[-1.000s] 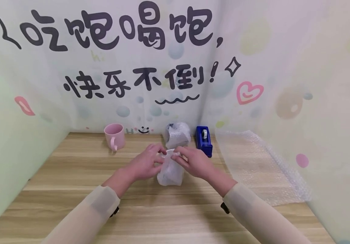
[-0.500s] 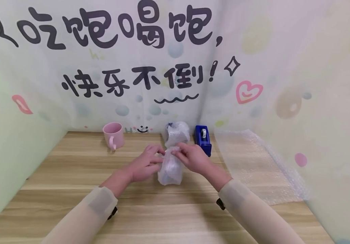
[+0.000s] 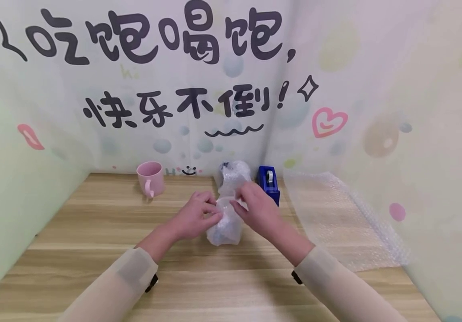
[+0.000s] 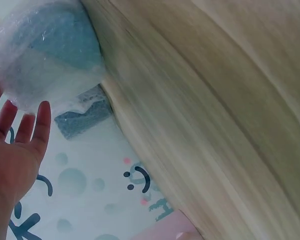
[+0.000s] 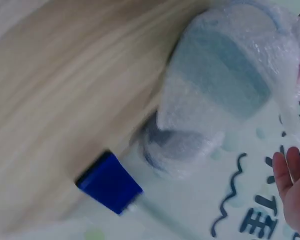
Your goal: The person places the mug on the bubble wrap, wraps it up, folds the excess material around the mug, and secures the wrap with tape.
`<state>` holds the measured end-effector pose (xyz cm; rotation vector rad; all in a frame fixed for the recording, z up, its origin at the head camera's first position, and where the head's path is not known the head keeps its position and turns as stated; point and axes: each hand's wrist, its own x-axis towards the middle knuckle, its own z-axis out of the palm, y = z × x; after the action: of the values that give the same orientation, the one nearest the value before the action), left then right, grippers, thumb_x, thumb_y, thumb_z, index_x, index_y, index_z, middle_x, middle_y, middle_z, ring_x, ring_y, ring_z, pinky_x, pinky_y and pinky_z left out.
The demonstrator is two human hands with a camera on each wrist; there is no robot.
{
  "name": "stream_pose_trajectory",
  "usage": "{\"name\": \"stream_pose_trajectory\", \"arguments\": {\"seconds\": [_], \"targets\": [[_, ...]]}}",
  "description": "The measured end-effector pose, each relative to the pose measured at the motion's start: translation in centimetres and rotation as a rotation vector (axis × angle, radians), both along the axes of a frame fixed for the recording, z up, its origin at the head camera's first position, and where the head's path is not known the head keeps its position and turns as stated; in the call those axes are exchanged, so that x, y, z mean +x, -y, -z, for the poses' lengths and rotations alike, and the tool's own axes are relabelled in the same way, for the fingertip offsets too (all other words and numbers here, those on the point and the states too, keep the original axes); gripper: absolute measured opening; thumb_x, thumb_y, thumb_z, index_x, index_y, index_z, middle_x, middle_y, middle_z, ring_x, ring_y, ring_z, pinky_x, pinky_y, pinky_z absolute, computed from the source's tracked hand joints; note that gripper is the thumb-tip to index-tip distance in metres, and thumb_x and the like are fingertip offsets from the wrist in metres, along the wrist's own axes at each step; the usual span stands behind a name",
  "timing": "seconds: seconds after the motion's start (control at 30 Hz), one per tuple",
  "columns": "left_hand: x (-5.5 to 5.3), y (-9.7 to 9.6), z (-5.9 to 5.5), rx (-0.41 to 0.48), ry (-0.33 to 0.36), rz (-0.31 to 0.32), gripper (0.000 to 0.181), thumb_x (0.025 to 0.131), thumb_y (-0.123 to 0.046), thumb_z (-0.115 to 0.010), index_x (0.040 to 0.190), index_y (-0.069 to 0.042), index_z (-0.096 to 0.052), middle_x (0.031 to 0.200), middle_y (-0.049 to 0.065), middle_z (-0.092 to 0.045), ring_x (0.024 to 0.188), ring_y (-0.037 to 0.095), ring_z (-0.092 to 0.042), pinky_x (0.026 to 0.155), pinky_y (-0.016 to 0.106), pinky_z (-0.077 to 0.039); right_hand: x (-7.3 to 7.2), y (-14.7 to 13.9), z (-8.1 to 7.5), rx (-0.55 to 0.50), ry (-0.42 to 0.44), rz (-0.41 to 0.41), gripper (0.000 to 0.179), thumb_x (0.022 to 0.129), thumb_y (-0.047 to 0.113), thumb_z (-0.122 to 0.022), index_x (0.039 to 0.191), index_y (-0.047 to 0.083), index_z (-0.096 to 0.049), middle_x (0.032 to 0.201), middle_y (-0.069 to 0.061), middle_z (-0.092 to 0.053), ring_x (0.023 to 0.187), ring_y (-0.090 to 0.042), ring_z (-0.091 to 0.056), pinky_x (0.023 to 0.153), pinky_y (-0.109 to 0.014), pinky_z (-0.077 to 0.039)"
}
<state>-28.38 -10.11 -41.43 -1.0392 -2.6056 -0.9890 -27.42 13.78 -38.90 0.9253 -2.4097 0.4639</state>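
Flanking a bubble-wrapped bundle (image 3: 224, 233) at the middle of the counter (image 3: 222, 281), both hands met near its upper end in the head view, an arrangement that seemed meant to steady the loose plastic from two sides. The left hand (image 3: 192, 217) lay along one side with its thumb against the wrap; the right hand (image 3: 260, 211) bent its fingers over the other. A second wrapped bundle (image 3: 235, 173) stood just behind, and beside it a blue tape dispenser (image 3: 270, 193), probably kept there for easy reach. The flat bubble wrap sheet (image 3: 335, 219) lay to the right, perhaps as spare material, while the pink mug (image 3: 155, 181) stood unwrapped on the left, away from the work. From the left wrist, the left hand's fingers looked loosely extended at the bundle's edge, apparently supporting rather than clenching. From the right wrist, a teal shape with a rounded rim showed through the plastic, suggesting a cup; the right hand was cut off by the frame, so whether it pinched the wrap could not be told.
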Motion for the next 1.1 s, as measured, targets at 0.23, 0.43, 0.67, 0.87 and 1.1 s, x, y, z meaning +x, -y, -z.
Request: {"name": "stream_pose_trajectory", "arguments": {"seconds": [0.23, 0.43, 0.67, 0.87, 1.1], "targets": [[-0.3, -0.6, 0.0, 0.048, 0.063, -0.057, 0.015, 0.098, -0.015, -0.073, 0.110, -0.006, -0.075, 0.105, 0.004, -0.065, 0.108, 0.024, -0.058, 0.096, 0.041, -0.054, 0.8, -1.7, 0.9, 0.309, -0.090, -0.079, 0.039, 0.098, 0.048, -0.081, 0.123, 0.018, -0.081, 0.123, 0.003, -0.082, 0.126, -0.026, -0.068, 0.108, -0.050, -0.054], [-0.4, -0.5, 0.0, 0.032, 0.041, -0.076, 0.029, 0.098, -0.015, -0.075, 0.126, -0.005, -0.076, 0.127, 0.015, -0.062, 0.111, 0.028, -0.063, 0.096, 0.046, -0.060, 0.7, -2.1, 1.8, 0.292, 0.026, -0.075, 0.049, 0.099, 0.052, -0.078, 0.136, 0.019, -0.077, 0.137, 0.002, -0.079, 0.139, -0.028, -0.063, 0.117, -0.058, -0.046], [-0.7, -0.3, -0.2, -0.159, -0.094, -0.031, 0.023, 0.104, -0.025, -0.066, 0.112, -0.013, -0.084, 0.144, 0.022, -0.061, 0.131, 0.039, -0.062, 0.114, 0.057, -0.053, 0.2, -2.2, 1.9, 0.180, 0.304, -0.044, 0.044, 0.100, 0.049, -0.078, 0.136, 0.022, -0.077, 0.160, -0.021, -0.051, 0.149, -0.044, -0.047, 0.121, -0.065, -0.042], [-0.9, 0.1, -0.9, -0.239, 0.117, 0.045, 0.039, 0.097, -0.041, -0.071, 0.125, -0.016, -0.078, 0.162, 0.018, -0.053, 0.144, 0.041, -0.058, 0.120, 0.059, -0.049, -0.6, -2.1, 1.6, 0.083, 0.603, -0.054, 0.043, 0.103, 0.047, -0.076, 0.135, 0.018, -0.074, 0.159, -0.022, -0.055, 0.137, -0.040, -0.063, 0.110, -0.057, -0.058], [-1.3, 0.5, -0.8, -0.221, 0.232, 0.086, 0.054, 0.092, -0.048, -0.079, 0.133, -0.013, -0.074, 0.175, 0.018, -0.040, 0.157, 0.043, -0.045, 0.126, 0.062, -0.043, -2.2, -2.5, 2.2, -0.001, 0.718, -0.151, 0.039, 0.103, 0.038, -0.079, 0.131, 0.012, -0.074, 0.156, -0.014, -0.059, 0.132, -0.030, -0.063, 0.107, -0.048, -0.062]]}}
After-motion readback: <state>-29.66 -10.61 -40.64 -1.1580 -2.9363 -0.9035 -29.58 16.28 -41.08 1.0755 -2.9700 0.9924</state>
